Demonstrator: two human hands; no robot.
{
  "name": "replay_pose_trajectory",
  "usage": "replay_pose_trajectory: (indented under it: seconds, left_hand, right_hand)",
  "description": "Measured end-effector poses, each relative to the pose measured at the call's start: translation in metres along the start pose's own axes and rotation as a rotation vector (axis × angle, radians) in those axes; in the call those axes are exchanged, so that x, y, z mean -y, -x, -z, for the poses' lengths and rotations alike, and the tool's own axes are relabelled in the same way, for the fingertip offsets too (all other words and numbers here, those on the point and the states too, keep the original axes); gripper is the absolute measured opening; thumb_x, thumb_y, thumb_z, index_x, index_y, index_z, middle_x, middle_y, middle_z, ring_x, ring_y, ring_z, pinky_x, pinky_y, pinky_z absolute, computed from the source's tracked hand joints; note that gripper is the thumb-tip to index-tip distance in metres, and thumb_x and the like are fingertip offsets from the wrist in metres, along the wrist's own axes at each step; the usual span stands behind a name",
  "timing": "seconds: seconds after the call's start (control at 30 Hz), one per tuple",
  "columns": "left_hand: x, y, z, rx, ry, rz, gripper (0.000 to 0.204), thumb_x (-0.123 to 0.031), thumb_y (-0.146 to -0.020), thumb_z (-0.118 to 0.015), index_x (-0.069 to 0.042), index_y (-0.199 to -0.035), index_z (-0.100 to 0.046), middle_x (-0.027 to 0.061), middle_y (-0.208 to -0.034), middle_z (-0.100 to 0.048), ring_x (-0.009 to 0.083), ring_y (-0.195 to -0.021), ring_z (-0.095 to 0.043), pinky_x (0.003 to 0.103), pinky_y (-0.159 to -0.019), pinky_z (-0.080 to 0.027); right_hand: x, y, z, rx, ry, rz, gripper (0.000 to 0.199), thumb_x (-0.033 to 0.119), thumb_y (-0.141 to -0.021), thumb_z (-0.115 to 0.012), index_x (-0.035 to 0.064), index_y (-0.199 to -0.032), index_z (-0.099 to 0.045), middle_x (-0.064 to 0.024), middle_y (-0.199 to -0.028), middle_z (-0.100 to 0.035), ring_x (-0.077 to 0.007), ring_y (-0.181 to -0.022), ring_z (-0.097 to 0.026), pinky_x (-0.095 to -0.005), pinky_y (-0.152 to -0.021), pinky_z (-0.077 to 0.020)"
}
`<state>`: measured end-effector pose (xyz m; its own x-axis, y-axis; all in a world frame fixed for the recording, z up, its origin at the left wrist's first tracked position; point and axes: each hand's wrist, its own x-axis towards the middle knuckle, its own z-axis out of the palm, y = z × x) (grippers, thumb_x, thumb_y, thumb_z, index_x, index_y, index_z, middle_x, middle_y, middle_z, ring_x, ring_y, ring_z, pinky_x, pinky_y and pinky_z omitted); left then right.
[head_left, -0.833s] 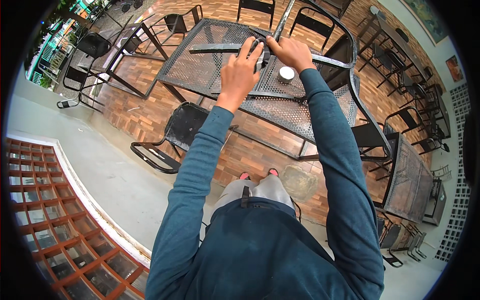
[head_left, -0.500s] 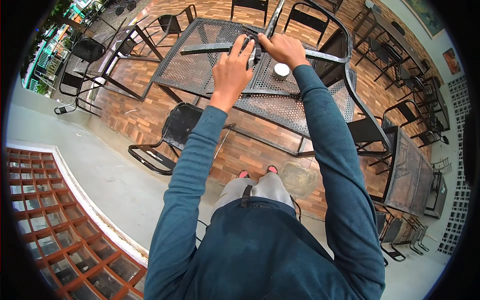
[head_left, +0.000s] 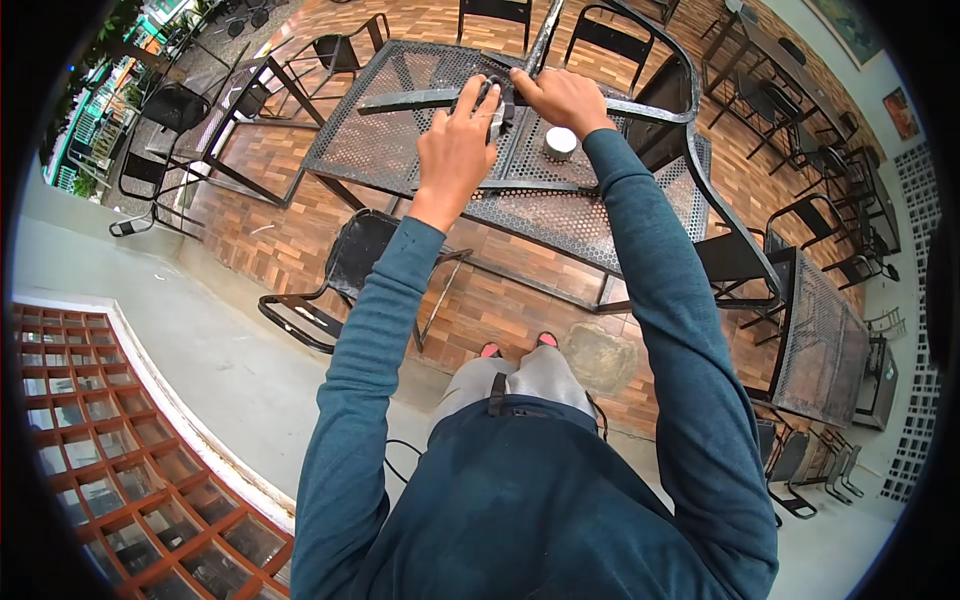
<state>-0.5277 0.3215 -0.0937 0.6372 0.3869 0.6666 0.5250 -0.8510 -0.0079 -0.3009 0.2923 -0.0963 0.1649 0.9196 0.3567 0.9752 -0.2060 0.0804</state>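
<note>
A worn black metal frame [head_left: 735,235], with curved tubes and scuffed grey bars, rests on the mesh-topped table [head_left: 345,150]. My left hand [head_left: 455,150] is closed around a small black-and-grey object [head_left: 502,115] at the crossing of the bars; its kind I cannot make out, as the fingers partly cover it. Just to its right, my right hand [head_left: 570,103] grips the frame where an upright bar [head_left: 543,40] meets the cross bar, thumb pointing toward the left hand. A small round white-topped tin [head_left: 560,143] stands on the mesh below my right wrist.
A black chair [head_left: 360,250] stands at the table's near left side, with more chairs [head_left: 610,45] behind the table. Another mesh table [head_left: 825,340] is at the right. Along the lower left runs a red-brown lattice [head_left: 130,430]. Brown tiles [head_left: 480,310] cover the floor.
My left hand has shifted slightly left and down around the dark object. My right hand keeps its place on the frame. The whole view has moved a little.
</note>
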Motion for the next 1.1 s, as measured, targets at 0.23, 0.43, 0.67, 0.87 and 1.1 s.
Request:
replay_pose_trajectory:
  seconds: [0.23, 0.43, 0.67, 0.87, 1.1]
  left_hand:
    - [-0.003, -0.017, -0.003, 0.009, 0.034, 0.066, 0.062, -0.016, -0.077, -0.082, -0.015, -0.137, -0.065, 0.0011, -0.146, -0.055, 0.0301, -0.082, -0.071, 0.039, -0.067, -0.062]
    - [0.007, 0.005, 0.003, 0.02, 0.052, -0.002, 0.064, -0.008, -0.075, -0.076, -0.018, -0.138, -0.065, 0.0003, -0.147, -0.054, 0.03, -0.08, -0.071, 0.039, -0.063, -0.062]
    - [-0.003, -0.014, -0.005, -0.003, 0.101, 0.09, 0.059, -0.017, -0.079, -0.079, -0.015, -0.136, -0.067, 0.0023, -0.147, -0.055, 0.0335, -0.081, -0.072, 0.041, -0.067, -0.062]
    - [0.001, 0.004, 0.008, 0.064, 0.127, 0.09, 0.057, -0.018, -0.081, -0.078, -0.016, -0.138, -0.067, 0.003, -0.147, -0.056, 0.0326, -0.083, -0.073, 0.043, -0.07, -0.062]
    - [-0.004, -0.009, -0.002, -0.006, 0.091, 0.091, 0.059, -0.015, -0.08, -0.077, -0.018, -0.138, -0.066, 0.0014, -0.148, -0.056, 0.0316, -0.084, -0.073, 0.041, -0.068, -0.063]
  right_hand:
    - [0.011, 0.0, 0.015, 0.018, -0.137, -0.086, 0.054, 0.051, -0.108, -0.038, 0.0112, -0.094, -0.072, -0.0184, -0.078, -0.07, -0.0414, -0.079, -0.07, -0.0532, -0.066, -0.0532]
    - [0.017, 0.001, 0.02, 0.07, -0.105, -0.135, 0.047, 0.049, -0.109, -0.036, 0.0167, -0.104, -0.07, -0.0169, -0.078, -0.07, -0.0397, -0.08, -0.07, -0.0525, -0.065, -0.0529]
    - [0.01, 0.0, 0.014, 0.017, -0.093, -0.066, 0.052, 0.05, -0.109, -0.033, 0.0144, -0.1, -0.07, -0.017, -0.081, -0.071, -0.0404, -0.081, -0.07, -0.0526, -0.067, -0.0531]
    - [0.016, 0.005, 0.025, 0.054, -0.182, -0.168, 0.067, 0.057, -0.107, -0.033, 0.0057, -0.085, -0.071, -0.0198, -0.08, -0.071, -0.0415, -0.079, -0.07, -0.0532, -0.069, -0.053]
    - [0.005, 0.002, 0.011, -0.033, -0.19, -0.126, 0.077, 0.063, -0.103, -0.033, 0.0026, -0.08, -0.076, -0.022, -0.081, -0.073, -0.0407, -0.079, -0.072, -0.0513, -0.072, -0.0558]
